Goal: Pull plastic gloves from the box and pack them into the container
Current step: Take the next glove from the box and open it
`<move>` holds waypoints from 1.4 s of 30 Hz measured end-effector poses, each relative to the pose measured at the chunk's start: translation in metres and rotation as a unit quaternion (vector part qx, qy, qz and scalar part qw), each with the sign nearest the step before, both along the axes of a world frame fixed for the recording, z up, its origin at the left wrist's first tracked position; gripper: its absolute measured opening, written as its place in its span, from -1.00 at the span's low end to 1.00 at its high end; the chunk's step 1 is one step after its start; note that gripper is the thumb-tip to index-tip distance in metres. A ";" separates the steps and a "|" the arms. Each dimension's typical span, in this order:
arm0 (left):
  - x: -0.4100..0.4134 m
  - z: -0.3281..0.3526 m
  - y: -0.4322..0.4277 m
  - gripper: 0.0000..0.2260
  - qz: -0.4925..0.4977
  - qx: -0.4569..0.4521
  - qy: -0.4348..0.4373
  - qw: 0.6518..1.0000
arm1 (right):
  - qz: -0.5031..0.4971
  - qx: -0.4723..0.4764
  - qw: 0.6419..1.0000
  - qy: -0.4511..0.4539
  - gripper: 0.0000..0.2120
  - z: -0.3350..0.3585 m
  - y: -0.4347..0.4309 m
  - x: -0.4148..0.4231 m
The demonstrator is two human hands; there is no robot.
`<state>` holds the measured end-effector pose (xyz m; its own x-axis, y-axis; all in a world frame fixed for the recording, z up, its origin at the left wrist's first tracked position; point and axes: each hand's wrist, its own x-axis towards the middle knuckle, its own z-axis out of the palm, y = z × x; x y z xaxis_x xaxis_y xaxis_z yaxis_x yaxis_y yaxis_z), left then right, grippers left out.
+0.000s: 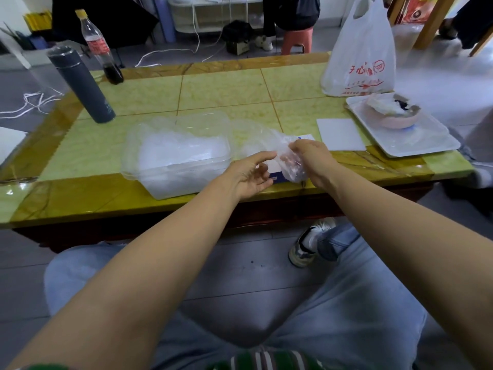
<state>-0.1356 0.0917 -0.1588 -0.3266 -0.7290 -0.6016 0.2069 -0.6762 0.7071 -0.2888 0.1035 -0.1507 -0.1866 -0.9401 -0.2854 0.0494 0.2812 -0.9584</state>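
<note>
I see right hand point(310, 153) pinching thin clear crumpled plastic glove point(256, 137) over small blue-white box point(273, 178). Left hand point(250, 174) open, fingers relaxed, just beside it. Glove I judge feather-light, limp, slippery - better pinch bunched part. Clear rectangular plastic container point(170, 184) waits on left - gloves piled inside.

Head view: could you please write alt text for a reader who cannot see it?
A seated person's right hand pinches a crumpled clear plastic glove over the glove box at the near edge of a green table, the left hand open beside it. Left of them stands a clear container heaped with gloves.
</note>
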 end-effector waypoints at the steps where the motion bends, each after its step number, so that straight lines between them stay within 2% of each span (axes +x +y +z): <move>1: 0.000 0.000 0.001 -0.66 0.005 0.001 0.008 1.000 | 0.022 0.021 0.999 -0.039 -0.84 0.000 0.002 -0.001; 3: -0.001 -0.002 0.005 -0.39 0.006 0.023 0.037 0.999 | 0.077 0.062 0.987 -0.128 -0.74 0.004 0.010 -0.001; 6: -0.003 -0.003 0.009 -0.41 -0.007 0.030 0.051 0.998 | 0.102 0.061 0.979 -0.165 -0.73 0.006 0.015 0.002; 10: -0.002 -0.003 0.010 -0.75 0.010 0.001 0.091 0.996 | 0.011 0.035 0.996 -0.086 -0.84 0.001 0.008 0.005; 12: 0.003 -0.004 0.010 -0.85 0.031 -0.005 0.073 0.997 | -0.034 0.022 0.998 -0.039 -0.87 0.000 0.007 0.004; 17: 0.018 -0.014 0.005 -0.78 0.089 -0.056 -0.040 0.994 | -0.107 0.002 0.992 0.062 -0.81 -0.008 0.005 -0.001; 19: 0.021 -0.014 0.009 -0.80 0.100 -0.082 -0.063 0.990 | -0.151 0.001 0.987 0.062 -0.86 -0.013 -0.001 -0.001; 20: 0.023 -0.013 0.011 -0.83 0.104 -0.089 -0.065 0.988 | -0.162 0.009 0.986 0.047 -0.79 -0.012 -0.003 0.001; 21: 0.023 -0.012 0.013 -0.84 0.102 -0.097 -0.067 0.988 | -0.155 0.031 0.987 0.018 -0.68 -0.012 -0.004 0.001; 23: 0.024 -0.013 0.015 -0.86 0.099 -0.120 -0.072 0.985 | -0.074 0.095 0.990 -0.067 -0.49 -0.010 0.000 0.003; 24: 0.025 -0.013 0.016 -0.87 0.101 -0.132 -0.072 0.983 | -0.027 0.118 0.989 -0.085 -0.47 -0.010 0.003 0.004; 26: 0.026 -0.013 0.017 -0.88 0.101 -0.156 -0.072 0.980 | 0.024 0.127 0.988 -0.083 -0.61 -0.009 0.008 0.009; 28: 0.028 -0.007 0.020 -0.87 0.096 -0.183 -0.083 0.975 | 0.000 0.112 0.991 -0.074 -0.78 -0.008 0.007 0.015; 30: 0.027 0.004 0.022 -0.86 0.095 -0.226 -0.100 0.964 | -0.055 0.058 0.995 -0.066 -0.87 -0.003 0.003 0.018; 32: 0.029 0.020 0.018 -0.79 0.113 -0.249 -0.087 0.958 | -0.083 0.005 0.996 -0.040 -0.86 0.008 -0.002 0.023; 35: 0.042 0.055 0.012 -0.61 0.142 -0.215 -0.028 0.966 | -0.056 -0.060 0.997 -0.005 -0.80 0.031 -0.010 0.037; 39: 0.080 0.086 -0.001 -0.83 0.186 -0.138 0.068 0.970 | 0.001 -0.104 0.994 0.017 -0.81 0.055 -0.025 0.064; 41: 0.103 0.086 -0.011 -0.91 0.233 -0.141 0.057 0.960 | 0.024 -0.119 0.992 0.029 -0.76 0.061 -0.034 0.081; 42: 0.117 0.083 -0.019 -0.92 0.257 -0.152 0.019 0.954 | 0.036 -0.120 0.991 0.039 -0.72 0.062 -0.042 0.092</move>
